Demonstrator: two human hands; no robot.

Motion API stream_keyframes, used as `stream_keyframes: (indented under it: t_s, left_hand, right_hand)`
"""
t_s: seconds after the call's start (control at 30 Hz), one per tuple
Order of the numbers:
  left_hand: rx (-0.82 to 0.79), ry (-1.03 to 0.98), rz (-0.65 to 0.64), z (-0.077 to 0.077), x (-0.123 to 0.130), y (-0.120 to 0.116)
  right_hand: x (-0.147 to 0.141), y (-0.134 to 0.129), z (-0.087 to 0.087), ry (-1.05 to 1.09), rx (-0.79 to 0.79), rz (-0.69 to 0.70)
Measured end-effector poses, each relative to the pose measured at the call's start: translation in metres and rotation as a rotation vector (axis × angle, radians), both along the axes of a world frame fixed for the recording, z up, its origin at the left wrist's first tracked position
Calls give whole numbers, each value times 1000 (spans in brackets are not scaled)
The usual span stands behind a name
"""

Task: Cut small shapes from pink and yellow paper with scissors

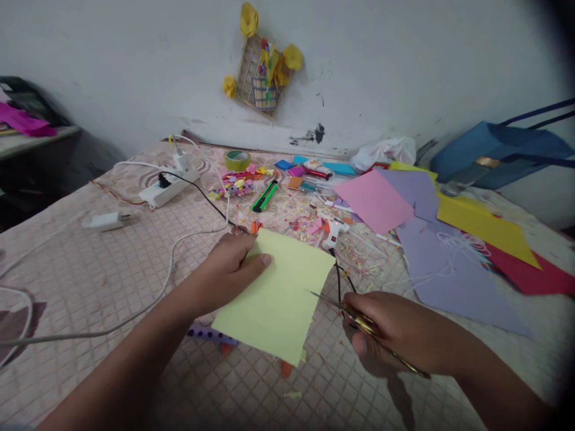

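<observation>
My left hand (pixel 231 269) grips the upper left edge of a pale yellow sheet of paper (pixel 283 293), thumb on top and fingers underneath. In my right hand (pixel 386 329) is a pair of gold-handled scissors (pixel 362 320). The blades point left, and their tip overlaps the right part of the sheet; whether they cut into it cannot be made out. Under the sheet's lower left edge lies a purple dotted paper piece (pixel 209 334), and an orange scrap (pixel 286 368) shows below it.
Beyond the sheet are a glue gun (pixel 333 232), paper scraps, a green cutter (pixel 265 196) and a tape roll (pixel 236 160). Coloured sheets (pixel 375 200) lie at the right, near a blue bag (pixel 503 149). A power strip (pixel 168 188) and cables occupy the left.
</observation>
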State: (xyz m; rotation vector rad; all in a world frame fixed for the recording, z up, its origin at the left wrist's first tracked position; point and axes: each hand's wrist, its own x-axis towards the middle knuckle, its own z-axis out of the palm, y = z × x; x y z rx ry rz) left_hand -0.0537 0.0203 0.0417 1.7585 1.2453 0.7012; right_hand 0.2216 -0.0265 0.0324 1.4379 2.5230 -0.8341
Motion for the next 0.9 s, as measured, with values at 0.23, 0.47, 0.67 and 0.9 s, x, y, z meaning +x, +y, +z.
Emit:
stream_keyframes:
  t_s: [0.23, 0.47, 0.67, 0.9]
  left_hand:
    - [72, 49, 15, -1, 2, -2]
    - [114, 141, -59, -2, -2, 1]
    - [-41, -52, -124, -3, -8, 4]
    - [-398, -512, -236, -3, -22, 8]
  right_hand:
    - [-11, 1, 3, 14, 19, 2]
    - [-14, -1, 0, 40, 11, -12]
    - [-23, -6, -5, 68, -38, -43]
    - [-25, -19, -30, 301, -64, -207]
